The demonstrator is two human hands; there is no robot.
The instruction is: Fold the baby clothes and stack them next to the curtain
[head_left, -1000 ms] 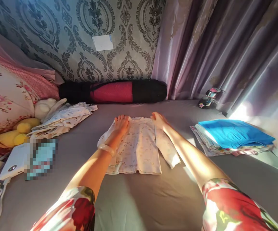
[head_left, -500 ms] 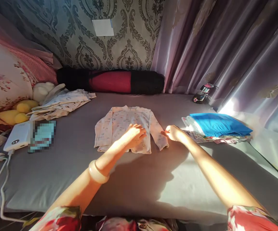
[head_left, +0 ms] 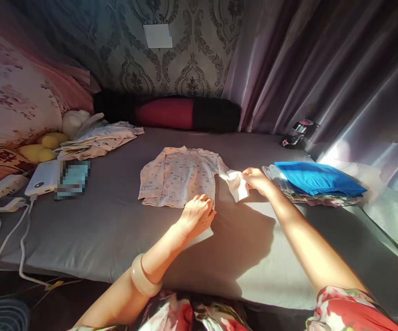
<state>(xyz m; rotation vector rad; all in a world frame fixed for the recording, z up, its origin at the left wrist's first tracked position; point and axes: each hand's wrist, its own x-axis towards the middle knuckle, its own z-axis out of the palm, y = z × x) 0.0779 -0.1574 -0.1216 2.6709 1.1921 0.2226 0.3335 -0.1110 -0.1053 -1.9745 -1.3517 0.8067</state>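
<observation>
A small pale long-sleeved shirt with a tiny print lies face up on the grey bedsheet, its collar toward the wall. My left hand is closed on the shirt's lower right hem, with a bit of pale fabric showing beneath it. At the sleeve on the right, my right hand pinches the fabric. That sleeve is partly lifted and creased, lit by the sun. The other sleeve is folded in along the shirt's left side.
A stack of folded clothes with a blue garment on top lies right of my right hand. Crumpled printed clothes, a white power bank and cables are at left. A bottle stands near the curtain; a black-and-red roll lies along the wall.
My left hand has moved down from the shirt's middle to its lower hem and closed there. My right hand has drawn the sleeve outward and up. The view has shifted slightly.
</observation>
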